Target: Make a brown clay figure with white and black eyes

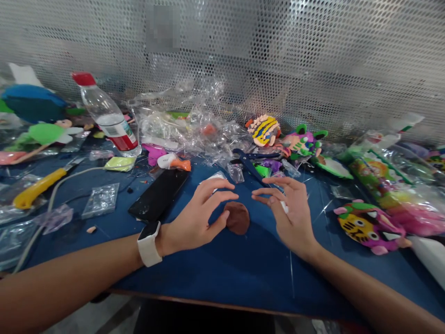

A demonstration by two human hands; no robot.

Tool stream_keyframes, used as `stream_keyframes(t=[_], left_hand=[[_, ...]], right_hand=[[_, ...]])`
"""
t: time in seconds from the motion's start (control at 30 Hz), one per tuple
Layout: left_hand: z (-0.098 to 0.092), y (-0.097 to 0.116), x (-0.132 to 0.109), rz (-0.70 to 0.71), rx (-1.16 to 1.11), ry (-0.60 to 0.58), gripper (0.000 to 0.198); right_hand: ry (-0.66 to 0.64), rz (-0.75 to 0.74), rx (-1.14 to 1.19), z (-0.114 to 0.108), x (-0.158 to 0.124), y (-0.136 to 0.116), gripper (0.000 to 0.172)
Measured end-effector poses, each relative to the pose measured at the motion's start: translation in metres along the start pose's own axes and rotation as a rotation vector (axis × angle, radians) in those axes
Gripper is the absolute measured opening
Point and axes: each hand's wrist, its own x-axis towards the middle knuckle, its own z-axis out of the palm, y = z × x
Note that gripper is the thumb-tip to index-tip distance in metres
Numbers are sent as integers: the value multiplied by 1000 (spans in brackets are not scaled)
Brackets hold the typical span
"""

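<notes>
A flat brown disc of clay (237,217) lies on the blue table mat (225,264) between my two hands. My left hand (198,218), with a white watch on the wrist, hovers just left of the disc, its fingers apart and curved, thumb beside the disc's edge. My right hand (290,211) sits to the right of the disc, fingers spread and pointing left. A small white thing shows under its fingers; I cannot make out whether the hand holds it.
A black phone (158,195) lies left of my hands. Blue scissors (250,164) rest behind the disc. A water bottle (106,116), crumpled plastic wrap (184,123), a yellow-handled knife (38,185) and colourful clay figures (368,225) crowd the table. A perforated metal wall (278,55) stands behind.
</notes>
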Motion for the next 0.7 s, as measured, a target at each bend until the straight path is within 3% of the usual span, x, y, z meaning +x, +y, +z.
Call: stream_keyframes(t=[0.13, 0.23, 0.37, 0.57, 0.7], left_hand=[[5, 8, 1, 233, 95, -57, 40], [13, 17, 3, 366, 150, -111, 30], [19, 23, 4, 453, 181, -166, 22], [12, 12, 2, 271, 84, -150, 25], [9, 6, 1, 285, 89, -147, 26]], right_hand=[[-180, -21, 1, 11, -15, -12, 54], [-338, -85, 7, 19, -31, -21, 69], [-445, -115, -3, 22, -41, -23, 81], [-335, -97, -130, 15, -24, -25, 52], [-316, -79, -245, 11, -19, -27, 27]])
